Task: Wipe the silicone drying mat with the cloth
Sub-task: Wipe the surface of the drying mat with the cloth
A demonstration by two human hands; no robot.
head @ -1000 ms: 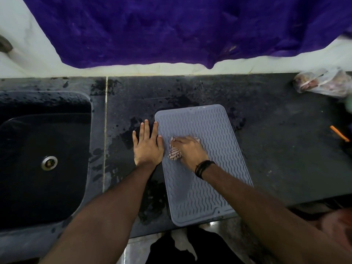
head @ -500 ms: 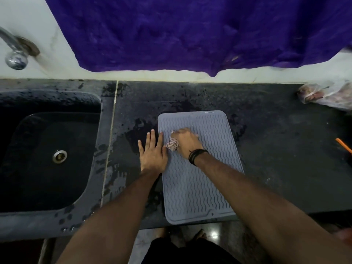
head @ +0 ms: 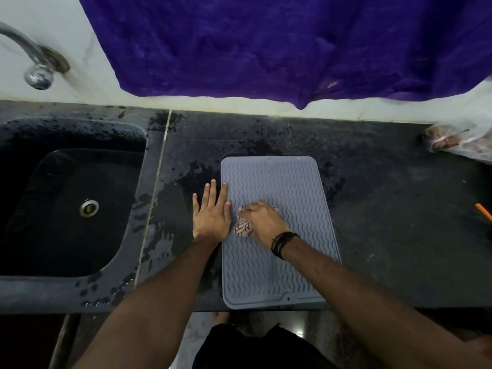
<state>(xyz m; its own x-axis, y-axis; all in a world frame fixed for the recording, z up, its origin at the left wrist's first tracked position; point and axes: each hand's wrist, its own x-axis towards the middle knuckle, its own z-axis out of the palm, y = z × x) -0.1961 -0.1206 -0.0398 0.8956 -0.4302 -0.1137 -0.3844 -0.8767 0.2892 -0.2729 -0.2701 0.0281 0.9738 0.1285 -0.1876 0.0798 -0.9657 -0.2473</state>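
A grey silicone drying mat (head: 290, 182) with wavy ridges lies on the dark counter, its near edge at the counter's front. My left hand (head: 211, 214) lies flat with straight fingers across the mat's left edge, partly on the wet counter. My right hand (head: 262, 222) grips a small crumpled striped cloth (head: 242, 227) and presses it onto the mat's left middle. Most of the cloth is hidden under my fingers.
A dark sink (head: 72, 206) with a metal drain lies to the left, a tap (head: 34, 67) above it. A purple cloth (head: 292, 46) hangs on the wall behind. At the right sit a plastic bag (head: 460, 141) and an orange stick (head: 483, 212). Water blotches darken the counter (head: 394, 209).
My right hand with the cloth has slid slightly toward me on the mat's left part. My left hand has stayed on the mat's left edge. The camera view shifted.
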